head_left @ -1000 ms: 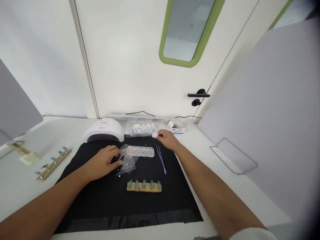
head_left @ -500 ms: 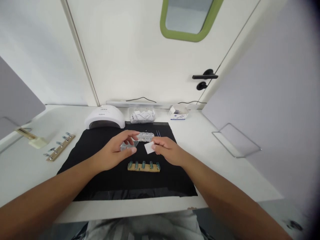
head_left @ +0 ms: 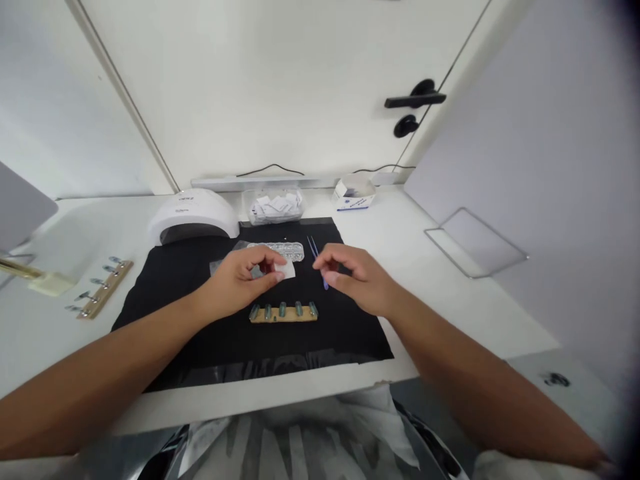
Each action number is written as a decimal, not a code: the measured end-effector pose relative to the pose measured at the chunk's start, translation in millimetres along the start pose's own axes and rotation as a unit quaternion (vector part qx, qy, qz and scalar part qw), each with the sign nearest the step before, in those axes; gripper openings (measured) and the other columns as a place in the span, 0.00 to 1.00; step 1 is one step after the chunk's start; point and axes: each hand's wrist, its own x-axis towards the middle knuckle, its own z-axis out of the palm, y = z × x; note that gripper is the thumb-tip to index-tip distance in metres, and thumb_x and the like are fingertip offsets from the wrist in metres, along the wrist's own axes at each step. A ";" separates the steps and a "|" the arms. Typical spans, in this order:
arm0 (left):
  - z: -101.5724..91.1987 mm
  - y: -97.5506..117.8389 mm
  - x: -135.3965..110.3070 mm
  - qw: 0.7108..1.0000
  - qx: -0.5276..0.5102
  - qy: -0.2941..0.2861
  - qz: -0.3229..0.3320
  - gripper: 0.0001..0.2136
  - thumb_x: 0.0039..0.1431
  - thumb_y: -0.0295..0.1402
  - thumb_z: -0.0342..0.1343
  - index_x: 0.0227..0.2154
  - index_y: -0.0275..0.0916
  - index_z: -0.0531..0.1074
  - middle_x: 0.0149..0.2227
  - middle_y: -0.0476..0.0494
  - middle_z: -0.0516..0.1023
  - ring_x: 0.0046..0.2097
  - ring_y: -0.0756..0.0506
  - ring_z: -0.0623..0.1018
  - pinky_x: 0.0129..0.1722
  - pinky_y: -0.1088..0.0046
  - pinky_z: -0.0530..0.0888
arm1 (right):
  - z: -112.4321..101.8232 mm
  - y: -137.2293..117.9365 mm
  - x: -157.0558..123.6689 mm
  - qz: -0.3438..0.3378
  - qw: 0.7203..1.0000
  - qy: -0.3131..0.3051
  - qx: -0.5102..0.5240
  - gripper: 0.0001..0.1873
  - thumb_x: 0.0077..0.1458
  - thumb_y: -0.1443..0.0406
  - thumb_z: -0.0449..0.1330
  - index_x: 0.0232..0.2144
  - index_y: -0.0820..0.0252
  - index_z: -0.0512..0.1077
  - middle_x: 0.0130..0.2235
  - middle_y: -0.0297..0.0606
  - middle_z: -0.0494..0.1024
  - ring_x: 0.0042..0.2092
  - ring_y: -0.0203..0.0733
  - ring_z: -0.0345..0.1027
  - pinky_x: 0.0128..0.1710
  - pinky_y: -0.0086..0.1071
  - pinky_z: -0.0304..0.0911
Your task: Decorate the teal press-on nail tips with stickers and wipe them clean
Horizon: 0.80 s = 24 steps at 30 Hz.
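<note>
Covering the middle of the white table [head_left: 440,280], a black mat [head_left: 210,333] carries nearly everything in use. At its 11 o'clock corner sits a white dome-shaped nail lamp [head_left: 193,215], and at 12 o'clock, just off the mat's far edge, a clear tub of white pads [head_left: 273,205]; a small white box [head_left: 354,193] stands at 1 o'clock. Well apart at 9 o'clock, on bare table, a wooden strip with nail tips [head_left: 97,288] lies slanted.

Over the mat's centre, the left hand [head_left: 235,285] pinches a small white square pad [head_left: 286,269] between thumb and fingertips, lifted just above the cloth. At 3 o'clock from it, near but apart, the right hand [head_left: 357,280] hovers with fingers loosely curled and nothing in them. At 6 o'clock of both hands lies a wooden holder with five teal nail tips [head_left: 284,311], flat on the mat. A clear compartment tray [head_left: 283,250] rests at 12 o'clock of the left hand, partly hidden by the knuckles, with thin purple tweezers [head_left: 315,252] just beside it at 3 o'clock, their near end hidden behind the right fingers.
</note>
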 end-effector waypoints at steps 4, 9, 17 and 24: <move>-1.0 1.8 9.7 0.997 -0.005 -0.082 -0.011 0.07 0.58 0.34 0.60 0.37 0.37 0.76 0.32 0.47 0.76 0.34 0.49 0.75 0.35 0.74 0.71 | 5.1 -13.6 -55.0 -0.010 0.988 -0.033 -0.148 0.12 0.59 0.60 0.57 0.42 0.60 0.73 0.40 0.44 0.73 0.42 0.47 0.65 0.41 0.42 0.62; 16.2 10.9 28.0 0.969 0.037 -0.244 0.031 0.05 0.59 0.29 0.56 0.36 0.38 0.76 0.35 0.47 0.78 0.37 0.48 0.76 0.38 0.73 0.71 | 48.1 -22.3 -106.6 0.079 0.962 0.017 -0.259 0.20 0.58 0.61 0.57 0.52 0.58 0.71 0.53 0.49 0.70 0.56 0.57 0.59 0.54 0.54 0.60; 34.1 9.4 37.0 0.924 0.137 -0.324 0.150 0.09 0.64 0.25 0.50 0.39 0.36 0.75 0.36 0.43 0.75 0.42 0.45 0.73 0.44 0.69 0.69 | 65.3 -23.1 -99.9 0.122 0.935 -0.038 -0.330 0.28 0.61 0.55 0.54 0.62 0.52 0.63 0.67 0.41 0.57 0.67 0.60 0.46 0.64 0.60 0.45; 35.1 3.7 35.7 0.924 0.145 -0.319 0.155 0.09 0.65 0.27 0.52 0.38 0.38 0.78 0.34 0.44 0.75 0.39 0.46 0.72 0.42 0.68 0.68 | 75.8 -16.8 -91.0 0.117 0.931 -0.057 -0.340 0.33 0.62 0.53 0.52 0.65 0.61 0.57 0.68 0.42 0.56 0.68 0.61 0.43 0.65 0.60 0.44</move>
